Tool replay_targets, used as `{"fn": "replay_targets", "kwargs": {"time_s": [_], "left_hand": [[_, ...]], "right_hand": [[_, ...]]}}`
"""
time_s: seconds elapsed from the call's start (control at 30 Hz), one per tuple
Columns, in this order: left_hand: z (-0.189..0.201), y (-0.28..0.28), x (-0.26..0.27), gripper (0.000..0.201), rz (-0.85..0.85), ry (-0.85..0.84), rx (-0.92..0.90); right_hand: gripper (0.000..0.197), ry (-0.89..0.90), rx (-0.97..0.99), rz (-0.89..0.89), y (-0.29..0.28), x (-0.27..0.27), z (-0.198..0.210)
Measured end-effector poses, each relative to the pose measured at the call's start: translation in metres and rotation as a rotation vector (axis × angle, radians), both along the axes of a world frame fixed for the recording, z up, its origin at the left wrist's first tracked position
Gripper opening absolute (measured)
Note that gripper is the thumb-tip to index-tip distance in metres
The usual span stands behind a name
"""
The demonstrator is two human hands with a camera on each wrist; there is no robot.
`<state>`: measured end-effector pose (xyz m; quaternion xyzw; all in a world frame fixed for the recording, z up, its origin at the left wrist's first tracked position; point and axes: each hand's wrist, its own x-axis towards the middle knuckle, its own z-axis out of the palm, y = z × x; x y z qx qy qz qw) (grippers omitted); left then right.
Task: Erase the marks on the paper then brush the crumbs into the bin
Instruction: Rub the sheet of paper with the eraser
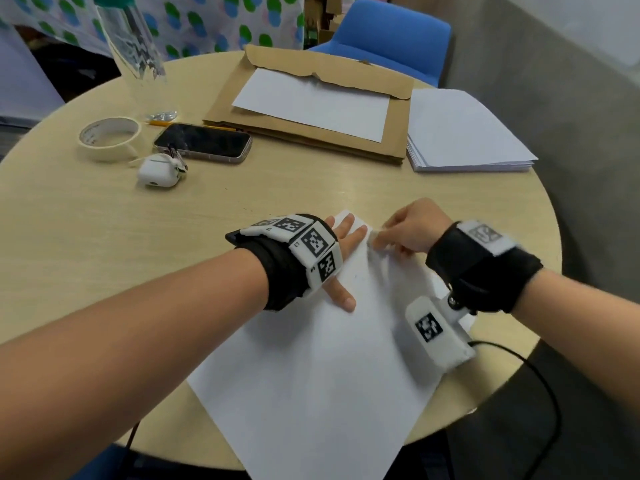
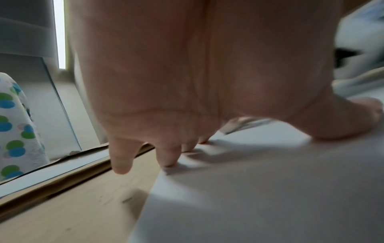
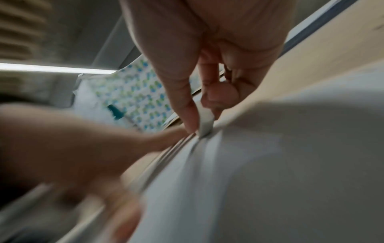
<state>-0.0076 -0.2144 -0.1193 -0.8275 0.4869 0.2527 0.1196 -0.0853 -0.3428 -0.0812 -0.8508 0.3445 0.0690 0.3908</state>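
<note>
A white sheet of paper lies askew on the round wooden table, its near corner past the table's front edge. My left hand rests flat on the sheet's far left part, fingers spread and straight. My right hand pinches a small white eraser between thumb and fingers and presses it on the paper near the far corner. In the right wrist view the eraser touches the sheet, which is rucked into a fold there. A faint dot shows on the paper. No bin is visible.
On the far side of the table lie a brown envelope with a white sheet on it, a stack of paper, a phone, a tape roll, a white earbud case and a pencil. A blue chair stands behind.
</note>
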Motion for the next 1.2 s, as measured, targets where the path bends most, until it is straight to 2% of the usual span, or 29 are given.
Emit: {"fn": "replay_targets", "kwargs": {"time_s": [0.17, 0.33, 0.43, 0.5, 0.63, 0.7, 0.8, 0.93, 1.0, 1.1, 1.2], "left_hand": [[-0.009, 0.003, 0.006, 0.134, 0.000, 0.022, -0.021], [-0.006, 0.003, 0.003, 0.132, -0.002, 0.000, -0.009], [-0.005, 0.003, 0.002, 0.133, 0.000, -0.001, -0.013], [-0.006, 0.003, 0.003, 0.133, 0.005, 0.003, -0.015], [-0.009, 0.005, 0.006, 0.135, 0.013, 0.029, -0.033], [-0.008, 0.005, 0.005, 0.133, 0.018, 0.028, -0.026], [-0.003, 0.004, 0.003, 0.132, 0.022, 0.018, -0.024], [0.002, 0.004, 0.001, 0.130, 0.034, 0.036, -0.009], [0.012, 0.004, -0.001, 0.122, 0.016, 0.041, -0.040], [0.025, 0.005, -0.001, 0.109, 0.014, 0.066, -0.088], [0.023, 0.010, 0.001, 0.114, 0.047, 0.054, -0.117]], "right_hand": [[0.013, 0.150, 0.153, 0.214, 0.029, -0.037, -0.007], [0.012, 0.020, 0.076, -0.008, 0.002, -0.003, 0.001], [0.010, -0.032, 0.014, -0.037, 0.000, 0.001, -0.003], [0.011, -0.022, 0.018, 0.033, 0.012, -0.013, -0.008], [0.014, 0.107, 0.098, 0.242, 0.028, -0.032, -0.009], [0.011, 0.099, 0.080, 0.169, 0.017, -0.021, -0.005], [0.012, -0.007, -0.002, 0.003, 0.001, -0.002, -0.003], [0.011, -0.096, -0.057, -0.029, 0.002, -0.002, -0.011], [0.011, -0.080, -0.003, 0.010, 0.006, -0.010, -0.012], [0.014, 0.057, 0.092, 0.199, 0.018, -0.023, -0.011], [0.010, 0.179, 0.139, 0.306, 0.030, -0.023, -0.006]]}}
